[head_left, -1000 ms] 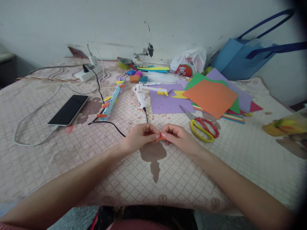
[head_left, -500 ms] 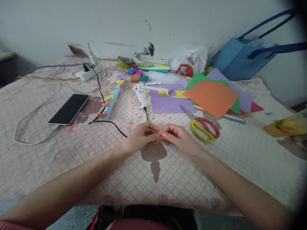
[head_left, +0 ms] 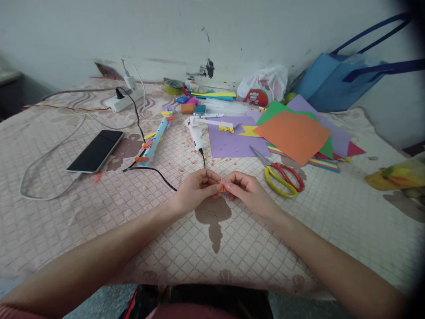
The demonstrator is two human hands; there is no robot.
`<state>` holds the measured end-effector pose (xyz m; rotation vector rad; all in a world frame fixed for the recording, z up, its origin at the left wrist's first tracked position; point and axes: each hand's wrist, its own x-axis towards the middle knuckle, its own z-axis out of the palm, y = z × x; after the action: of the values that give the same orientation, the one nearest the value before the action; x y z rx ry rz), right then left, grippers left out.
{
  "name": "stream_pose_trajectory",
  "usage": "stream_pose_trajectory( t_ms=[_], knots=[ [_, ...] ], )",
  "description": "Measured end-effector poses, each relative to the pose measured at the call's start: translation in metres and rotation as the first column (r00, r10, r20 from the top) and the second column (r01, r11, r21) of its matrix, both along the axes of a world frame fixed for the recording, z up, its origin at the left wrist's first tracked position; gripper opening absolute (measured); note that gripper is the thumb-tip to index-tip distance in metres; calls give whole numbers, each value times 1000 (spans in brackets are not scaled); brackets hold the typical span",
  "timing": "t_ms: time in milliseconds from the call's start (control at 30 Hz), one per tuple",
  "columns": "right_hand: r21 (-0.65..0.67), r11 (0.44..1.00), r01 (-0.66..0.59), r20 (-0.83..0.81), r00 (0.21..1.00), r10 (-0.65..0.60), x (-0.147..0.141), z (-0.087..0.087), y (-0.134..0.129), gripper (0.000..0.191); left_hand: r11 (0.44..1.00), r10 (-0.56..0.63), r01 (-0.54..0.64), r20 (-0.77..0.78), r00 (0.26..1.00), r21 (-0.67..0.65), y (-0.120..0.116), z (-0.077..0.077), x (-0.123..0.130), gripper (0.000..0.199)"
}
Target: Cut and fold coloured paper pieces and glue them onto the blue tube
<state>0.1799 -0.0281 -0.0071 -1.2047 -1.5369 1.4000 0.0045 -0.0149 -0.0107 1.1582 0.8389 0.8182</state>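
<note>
Between my two hands is a small orange paper piece (head_left: pixel 223 187), mostly covered by fingertips. My left hand (head_left: pixel 201 185) pinches its left side with thumb and forefinger. On the other side, my right hand (head_left: pixel 244 188) is closed on it the same way. A white glue gun (head_left: pixel 195 135) lies just beyond the hands, its black cord running toward them. Right of my right hand rest scissors (head_left: pixel 282 177) with one red and one yellow handle. A light blue paper strip (head_left: pixel 156 139) with orange and yellow pieces along it lies to the left.
A phone (head_left: pixel 95 151) on a charging cable lies at the left, near a power strip (head_left: pixel 124 99). Coloured paper sheets (head_left: pixel 295 135) are piled at the right, before a blue bag (head_left: pixel 335 82). Tape (head_left: pixel 173 87) and a plastic bag (head_left: pixel 264 84) stand by the wall.
Almost nothing differs. Both hands keep their pinch on the orange paper piece, which has tilted very slightly between the fingertips.
</note>
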Motion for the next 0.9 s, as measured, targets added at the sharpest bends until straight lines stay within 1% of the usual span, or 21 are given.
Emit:
stream_pose_trajectory(
  t_ms=[167, 267, 333, 467, 700, 900],
  knots=[
    [7, 1000, 5, 16, 1000, -6, 1, 1, 1, 19, 995, -2, 1, 6, 1000, 103, 0, -2, -1, 22],
    [23, 1000, 15, 29, 999, -15, 0, 3, 1, 19, 984, -32, 39, -39, 999, 172, -1, -2, -2, 20],
    [34, 999, 19, 37, 999, -20, 0, 4, 0, 19, 982, -36, 47, -62, 997, 185, -1, -2, -2, 18],
    [45, 999, 16, 37, 999, -17, 0, 5, -1, 19, 989, -23, 31, -53, 998, 142, -1, 0, -2, 14],
    [94, 995, 14, 67, 998, -20, -1, 2, -1, 19, 997, -16, 19, -42, 999, 69, 2, -4, -1, 17],
    [131, 991, 18, 93, 995, -31, -2, 0, -1, 16, 999, 2, 1, -61, 998, 40, 1, -5, -1, 16]
  ],
)
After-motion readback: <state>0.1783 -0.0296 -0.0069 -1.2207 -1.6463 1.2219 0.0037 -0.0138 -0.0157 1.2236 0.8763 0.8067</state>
